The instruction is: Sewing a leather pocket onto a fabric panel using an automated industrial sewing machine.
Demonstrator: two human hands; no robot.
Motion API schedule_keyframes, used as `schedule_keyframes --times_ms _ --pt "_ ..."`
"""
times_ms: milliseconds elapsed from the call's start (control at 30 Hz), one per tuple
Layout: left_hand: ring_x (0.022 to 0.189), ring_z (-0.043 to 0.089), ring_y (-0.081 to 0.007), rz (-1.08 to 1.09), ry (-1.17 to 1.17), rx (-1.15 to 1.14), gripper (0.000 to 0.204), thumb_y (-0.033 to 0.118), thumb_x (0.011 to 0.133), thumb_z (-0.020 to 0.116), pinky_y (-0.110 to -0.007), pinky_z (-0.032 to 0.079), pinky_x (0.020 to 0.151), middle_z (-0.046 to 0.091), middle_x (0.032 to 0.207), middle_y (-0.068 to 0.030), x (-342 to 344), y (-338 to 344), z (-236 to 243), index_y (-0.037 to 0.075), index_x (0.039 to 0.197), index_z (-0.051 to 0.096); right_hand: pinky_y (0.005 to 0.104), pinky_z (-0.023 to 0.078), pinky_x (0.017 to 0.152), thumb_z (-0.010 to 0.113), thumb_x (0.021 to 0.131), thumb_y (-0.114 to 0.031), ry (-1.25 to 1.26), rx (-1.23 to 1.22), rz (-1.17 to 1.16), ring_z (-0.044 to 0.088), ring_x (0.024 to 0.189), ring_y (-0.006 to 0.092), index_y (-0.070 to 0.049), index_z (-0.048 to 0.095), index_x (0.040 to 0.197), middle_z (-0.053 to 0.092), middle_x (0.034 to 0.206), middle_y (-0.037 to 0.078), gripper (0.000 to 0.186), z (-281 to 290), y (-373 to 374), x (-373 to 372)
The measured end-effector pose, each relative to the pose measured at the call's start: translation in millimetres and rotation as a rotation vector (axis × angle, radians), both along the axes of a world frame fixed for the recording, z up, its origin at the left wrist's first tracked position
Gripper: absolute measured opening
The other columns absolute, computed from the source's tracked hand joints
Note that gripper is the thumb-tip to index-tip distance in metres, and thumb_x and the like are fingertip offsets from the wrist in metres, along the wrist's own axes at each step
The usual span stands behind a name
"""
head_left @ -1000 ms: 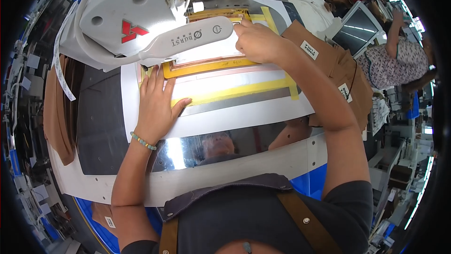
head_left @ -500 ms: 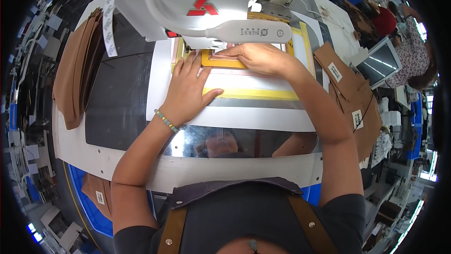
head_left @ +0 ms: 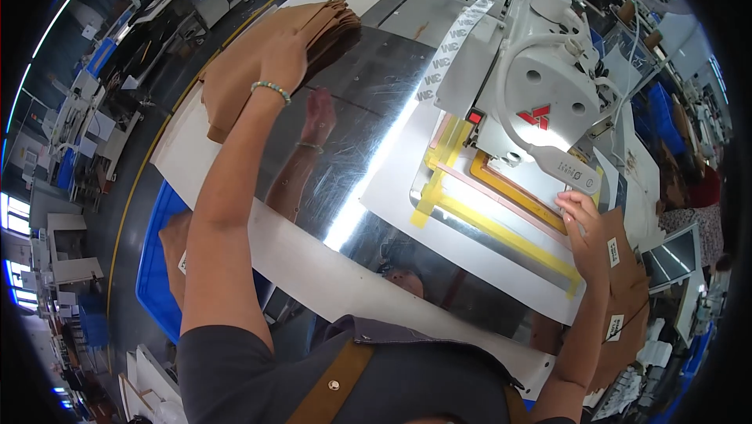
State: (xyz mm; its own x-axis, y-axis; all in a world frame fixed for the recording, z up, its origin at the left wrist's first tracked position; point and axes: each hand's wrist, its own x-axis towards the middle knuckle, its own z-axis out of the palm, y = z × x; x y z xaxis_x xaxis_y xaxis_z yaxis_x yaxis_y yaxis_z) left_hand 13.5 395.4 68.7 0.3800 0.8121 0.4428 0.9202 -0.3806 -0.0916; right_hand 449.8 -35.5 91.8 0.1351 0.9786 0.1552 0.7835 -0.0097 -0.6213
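Observation:
My left hand (head_left: pixel 283 62) lies on a stack of brown cloth pieces (head_left: pixel 243 71) at the far left of the table. Its fingers blend into the brown cloth, so their grip does not show. My right hand (head_left: pixel 583 224) is at the right end of a yellow frame (head_left: pixel 521 198) under the sewing machine head (head_left: pixel 548 95). Its fingers are partly bent and apart, with nothing visible between them. Around the frame, yellow tape (head_left: pixel 501 238) edges a clear sheet on white paper (head_left: pixel 395 189).
More brown pieces with white labels (head_left: pixel 627 291) lie at the right, beside a small screen (head_left: pixel 672 258). A grey lamp arm (head_left: pixel 568 169) hangs over the frame. Polished metal plate (head_left: pixel 352 110) covers the left of the table. A blue bin (head_left: pixel 157 263) stands below left.
My left hand has left the yellow frame and reached left onto the brown stack. My right hand has drawn back to the frame's right end. The view has turned left.

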Motion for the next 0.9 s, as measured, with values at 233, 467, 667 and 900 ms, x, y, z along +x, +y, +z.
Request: schedule_keyframes --times_ms 233,467,667,900 --pt "0.105 0.071 -0.0404 -0.009 -0.025 0.106 0.021 0.004 0.094 0.06 -0.049 0.058 0.095 0.073 0.114 -0.0226 -51 59 -41 0.0 0.109 0.074 0.0386 0.048 0.109 0.056 0.101 -0.006 0.008 0.037 -0.062 0.063 0.124 0.0313 0.004 0.074 0.122 0.067 0.131 0.017 0.029 0 -36 1" --pt "0.11 0.073 -0.0393 0.183 -0.553 -0.079 0.037 0.025 0.107 0.06 -0.046 0.056 0.096 0.075 0.119 -0.0252 -80 124 -15 -0.003 0.126 0.074 0.0434 0.048 0.111 0.062 0.102 -0.009 -0.083 0.15 -0.008 0.061 0.13 0.0322 -0.002 0.073 0.129 0.065 0.141 0.016 0.029 -25 -46 13" --pt "0.117 0.07 -0.0306 -0.002 -1.154 0.041 0.041 0.025 0.109 0.06 -0.041 0.056 0.098 0.073 0.13 -0.0202 -116 116 36 -0.005 0.137 0.067 0.0458 0.048 0.112 0.071 0.1 -0.016 -0.51 0.333 -0.674 0.06 0.133 0.0327 -0.002 0.072 0.127 0.056 0.153 0.018 0.03 -26 -84 82" --pt "0.117 0.07 -0.0376 -0.58 -0.159 0.005 0.035 0.016 0.108 0.062 -0.047 0.054 0.097 0.072 0.131 -0.021 -74 -9 15 -0.007 0.134 0.064 0.0456 0.052 0.101 0.071 0.097 -0.019 -0.293 0.157 -0.587 0.065 0.119 0.0343 -0.005 0.074 0.116 0.072 0.123 0.016 0.024 -23 -98 65"
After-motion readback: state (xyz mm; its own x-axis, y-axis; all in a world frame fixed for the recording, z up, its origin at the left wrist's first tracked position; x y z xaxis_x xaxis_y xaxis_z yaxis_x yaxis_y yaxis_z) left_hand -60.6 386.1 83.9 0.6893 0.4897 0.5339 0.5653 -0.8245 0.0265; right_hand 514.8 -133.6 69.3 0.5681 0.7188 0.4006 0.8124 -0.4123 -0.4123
